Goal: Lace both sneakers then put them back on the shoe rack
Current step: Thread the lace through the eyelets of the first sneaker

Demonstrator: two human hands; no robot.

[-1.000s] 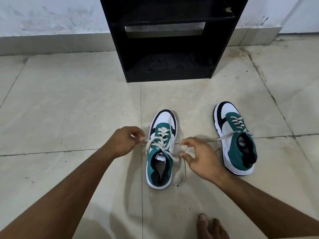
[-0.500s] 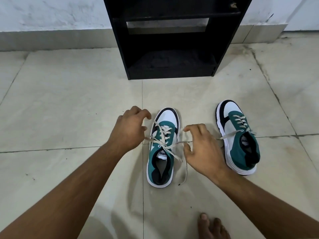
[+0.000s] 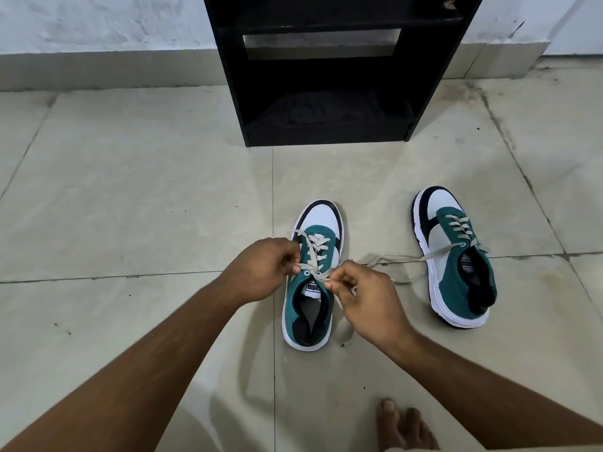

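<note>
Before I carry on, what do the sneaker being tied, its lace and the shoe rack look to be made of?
Near sneaker: teal upper looks matte and napped, likely suede or a synthetic like it; the white toe panel is smoother, the sole a white rubbery rim.
Lace: flat beige woven fabric, limp where both hands pinch it.
Shoe rack: flat black boards with square edges, probably laminated board; matte.

Two sneakers sit on the floor (image 3: 130,190). The near sneaker (image 3: 308,308) is in the middle, and the other sneaker (image 3: 456,265) is off to its right. The shoe rack (image 3: 326,125) stands behind them, against the wall (image 3: 98,17). The left hand (image 3: 261,272) and right hand (image 3: 365,298) are over the near sneaker. A bare foot (image 3: 404,429) is in front, close to the person.
</note>
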